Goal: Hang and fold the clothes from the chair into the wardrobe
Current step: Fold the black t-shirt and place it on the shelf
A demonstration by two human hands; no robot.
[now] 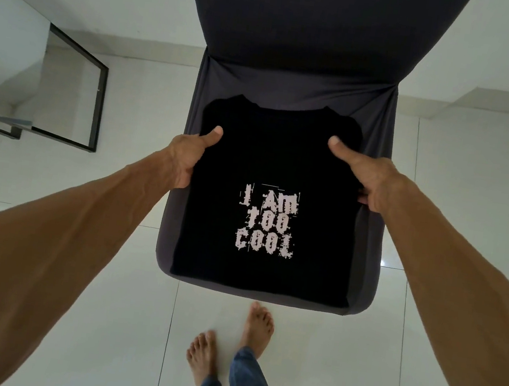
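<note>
A black T-shirt [276,150] with pale lettering lies folded flat on the seat of a chair [299,36] with a dark grey cover. My left hand [191,155] grips the shirt's left edge, thumb on top and fingers hidden under the cloth. On the opposite edge my right hand [365,178] holds it the same way, thumb on top and fingers curled beneath. The wardrobe is out of view.
A glass panel with a black frame [76,88] stands on the floor to the left of the chair. White glossy floor tiles [458,187] surround the chair. My bare feet [227,341] stand just in front of the seat's near edge.
</note>
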